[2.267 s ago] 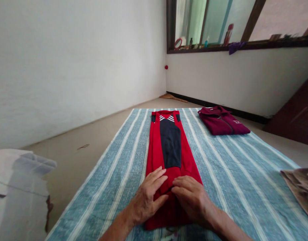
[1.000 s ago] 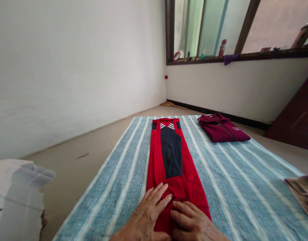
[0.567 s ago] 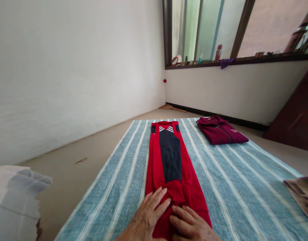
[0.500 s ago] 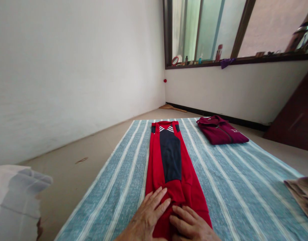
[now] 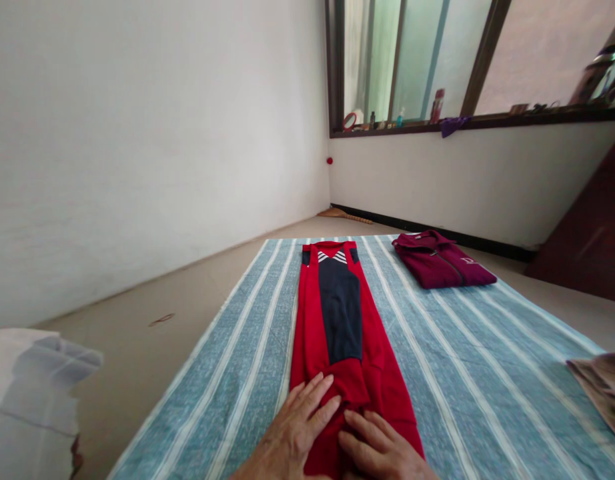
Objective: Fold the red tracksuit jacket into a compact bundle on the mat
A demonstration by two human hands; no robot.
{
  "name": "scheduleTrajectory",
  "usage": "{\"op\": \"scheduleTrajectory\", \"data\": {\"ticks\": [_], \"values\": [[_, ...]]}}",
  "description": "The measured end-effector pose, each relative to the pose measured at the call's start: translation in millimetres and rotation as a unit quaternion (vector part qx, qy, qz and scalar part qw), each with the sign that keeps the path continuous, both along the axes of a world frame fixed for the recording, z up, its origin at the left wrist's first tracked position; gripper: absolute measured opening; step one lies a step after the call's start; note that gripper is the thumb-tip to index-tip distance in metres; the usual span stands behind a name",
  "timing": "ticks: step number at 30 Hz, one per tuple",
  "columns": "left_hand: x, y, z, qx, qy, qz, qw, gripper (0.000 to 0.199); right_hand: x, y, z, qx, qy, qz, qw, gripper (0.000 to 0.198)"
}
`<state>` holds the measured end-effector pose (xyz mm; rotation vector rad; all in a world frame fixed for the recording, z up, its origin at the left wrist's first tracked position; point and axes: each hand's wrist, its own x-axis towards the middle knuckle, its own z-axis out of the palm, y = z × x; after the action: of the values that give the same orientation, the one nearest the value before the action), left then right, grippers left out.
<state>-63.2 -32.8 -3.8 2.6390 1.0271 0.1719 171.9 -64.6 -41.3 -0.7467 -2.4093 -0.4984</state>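
Note:
A red and navy long-sleeved top [image 5: 340, 307], with white stripes near its neck, lies folded into a long narrow strip on the striped blue cloth. Its sleeves are laid inward along the body. My left hand [image 5: 300, 427] rests flat on the near part of the top, fingers stretched forward and open. Beside it, my right hand [image 5: 382, 447] lies on the same red fabric, its fingers slightly bent against the surface and pointing left. The right thumb is hidden. The near end of the top runs under both hands and out of the frame.
A folded maroon zip garment [image 5: 440, 260] sits at the far right of the blue striped cloth [image 5: 227, 373]. Brown fabric [image 5: 600, 387] shows at the right edge. Whitish translucent material [image 5: 32, 400] stands at the left. A window sill [image 5: 412, 128] holds small bottles.

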Motion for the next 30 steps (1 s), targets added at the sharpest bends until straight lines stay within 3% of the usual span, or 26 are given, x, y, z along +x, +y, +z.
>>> {"op": "scheduleTrajectory", "data": {"ticks": [6,24,30], "values": [[-2.4,0.7,-8.2,0.031,-0.006,-0.011,0.999,0.086,4.1,0.9,-11.9,-0.033,-0.003,0.001,0.999,0.035],[-3.5,0.8,-7.8,0.026,-0.025,-0.004,0.999,0.085,-1.3,3.4,-17.5,0.029,0.01,-0.013,0.999,0.04],[-3.7,1.7,-12.6,0.039,-0.023,-0.003,0.999,0.088,-0.5,3.6,-22.7,0.021,0.015,-0.008,1.0,0.035]]}}
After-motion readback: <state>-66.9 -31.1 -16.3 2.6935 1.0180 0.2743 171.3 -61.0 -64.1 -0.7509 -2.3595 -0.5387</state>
